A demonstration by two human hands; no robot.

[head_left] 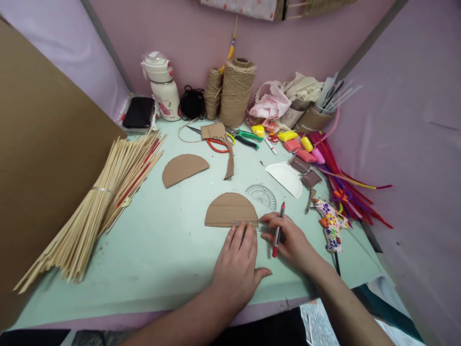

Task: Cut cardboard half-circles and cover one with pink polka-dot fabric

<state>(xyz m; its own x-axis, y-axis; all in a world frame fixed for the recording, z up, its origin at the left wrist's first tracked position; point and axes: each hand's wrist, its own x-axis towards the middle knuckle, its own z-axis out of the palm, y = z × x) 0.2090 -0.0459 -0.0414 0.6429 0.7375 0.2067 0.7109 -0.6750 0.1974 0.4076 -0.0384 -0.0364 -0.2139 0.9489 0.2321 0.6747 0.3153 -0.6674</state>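
Observation:
A brown cardboard half circle [231, 209] lies on the table before me, its straight edge toward me. Along that edge sits a clear ruler [236, 224], mostly hidden by my fingers. My left hand [239, 259] rests palm down with its fingertips on the ruler and cardboard edge, thumb out to the side. To its right, my right hand [284, 235] has a red pen [277, 235] tucked between its fingers, while thumb and forefinger are at the ruler's right end. A clear protractor [262, 196] lies just beyond the cardboard's right side.
At left is a bundle of wooden sticks [97, 206]. Another cardboard half circle [184, 169], scissors [218, 144], pliers [248, 137] and a white half circle [286, 178] lie farther back. Twine spools [237, 93] and a bottle [163, 91] line the wall; pipe cleaners [338, 178] are right.

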